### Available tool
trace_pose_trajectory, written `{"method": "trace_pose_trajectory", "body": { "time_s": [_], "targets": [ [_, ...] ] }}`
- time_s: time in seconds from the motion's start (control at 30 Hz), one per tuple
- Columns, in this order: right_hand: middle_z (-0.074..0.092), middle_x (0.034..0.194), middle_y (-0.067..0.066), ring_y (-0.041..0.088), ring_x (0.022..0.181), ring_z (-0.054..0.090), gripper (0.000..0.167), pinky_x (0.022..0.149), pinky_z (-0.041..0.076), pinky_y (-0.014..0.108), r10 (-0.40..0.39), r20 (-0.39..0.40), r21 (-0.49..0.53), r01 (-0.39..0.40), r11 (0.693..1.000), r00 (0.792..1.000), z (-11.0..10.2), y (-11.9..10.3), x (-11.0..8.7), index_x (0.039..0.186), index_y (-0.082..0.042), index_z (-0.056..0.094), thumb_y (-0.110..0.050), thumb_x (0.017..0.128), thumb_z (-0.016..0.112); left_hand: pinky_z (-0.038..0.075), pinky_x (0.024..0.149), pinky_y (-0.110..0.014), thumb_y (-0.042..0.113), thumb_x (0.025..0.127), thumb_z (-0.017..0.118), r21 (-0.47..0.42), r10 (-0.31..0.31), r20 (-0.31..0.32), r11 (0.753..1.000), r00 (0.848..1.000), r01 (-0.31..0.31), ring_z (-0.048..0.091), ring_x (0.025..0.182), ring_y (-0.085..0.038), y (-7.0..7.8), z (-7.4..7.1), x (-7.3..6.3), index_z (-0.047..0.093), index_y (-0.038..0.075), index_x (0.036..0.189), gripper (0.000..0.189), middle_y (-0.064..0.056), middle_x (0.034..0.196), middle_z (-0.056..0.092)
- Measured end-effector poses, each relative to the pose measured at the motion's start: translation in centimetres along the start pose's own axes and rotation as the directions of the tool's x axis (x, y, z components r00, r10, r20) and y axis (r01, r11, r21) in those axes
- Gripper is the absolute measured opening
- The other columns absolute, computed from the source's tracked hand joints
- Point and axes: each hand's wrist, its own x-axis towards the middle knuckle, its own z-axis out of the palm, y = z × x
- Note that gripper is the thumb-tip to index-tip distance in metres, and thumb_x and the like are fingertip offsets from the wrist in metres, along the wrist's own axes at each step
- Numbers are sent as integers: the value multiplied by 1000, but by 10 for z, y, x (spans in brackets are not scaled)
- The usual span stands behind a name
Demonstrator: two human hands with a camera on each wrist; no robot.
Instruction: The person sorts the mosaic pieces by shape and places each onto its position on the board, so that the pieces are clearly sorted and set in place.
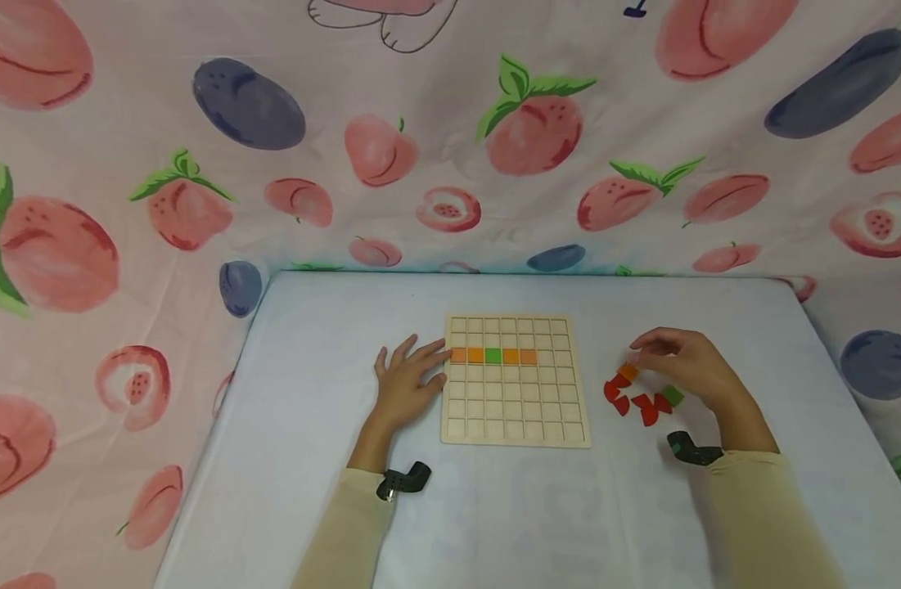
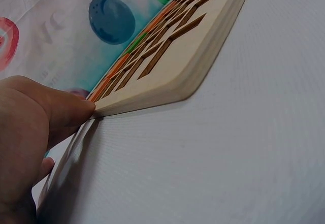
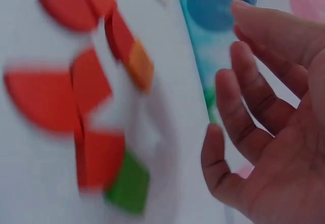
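Observation:
A square wooden grid board (image 1: 515, 409) lies on the table with a row of orange and green tiles (image 1: 493, 356) in its cells. My left hand (image 1: 407, 383) rests at the board's left edge with spread fingers; the left wrist view shows a fingertip (image 2: 84, 109) touching the rim near a corner. To the right of the board, my right hand (image 1: 682, 360) hovers over loose pieces, fingers loosely bent. Its thumb (image 3: 274, 26) covers part of the index finger in the right wrist view, and no held piece shows. Nearest below are an orange piece (image 1: 628, 371) and several red pieces (image 1: 649, 411).
A green piece (image 1: 673, 396) lies at the right of the loose cluster. White cloth covers the table (image 1: 524, 515), and a fruit-print curtain (image 1: 450, 147) rises behind it and at both sides. A dark strap-on camera (image 1: 693, 448) sits at the right wrist.

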Motion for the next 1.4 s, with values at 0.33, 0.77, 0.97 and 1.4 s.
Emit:
{"method": "trace_pose_trajectory", "body": {
  "time_s": [0.33, 0.77, 0.97, 1.4],
  "targets": [
    [71, 113, 8, 29, 109, 58, 41, 85, 50, 36, 29, 106, -182, -9, 983, 994, -29, 40, -10, 120, -14, 73, -46, 94, 70, -2, 118, -69, 28, 96, 65, -7, 0, -4, 1000, 1000, 0, 29, 154, -32, 2, 0, 0, 66, 26, 137, 41, 6, 152, 55],
    [66, 114, 7, 17, 98, 49, 35, 77, 46, 22, -11, 209, -117, 36, 993, 978, -27, 65, -11, 119, -15, 75, -31, 88, 80, -2, 119, -69, 29, 96, 65, 5, -12, 13, 1000, 1000, 12, 28, 154, -31, 1, -1, 0, 65, 27, 138, 42, 8, 153, 54],
    [67, 116, 7, 19, 103, 51, 35, 78, 46, 21, -26, 229, -122, 55, 991, 973, -26, 65, -11, 117, -13, 75, -26, 85, 82, -2, 119, -69, 29, 96, 65, 9, -19, 17, 1000, 1000, 19, 27, 155, -30, 1, -2, 0, 65, 28, 138, 42, 9, 154, 54],
    [56, 90, 5, 21, 91, 49, 37, 74, 40, 33, 70, 186, -132, -46, 990, 980, -20, 63, 3, 110, -9, 69, -34, 86, 82, -2, 119, -68, 29, 97, 65, 27, -26, 27, 999, 999, 25, 26, 155, -29, 0, -1, 1, 65, 28, 139, 42, 10, 154, 53]
  ]
}}
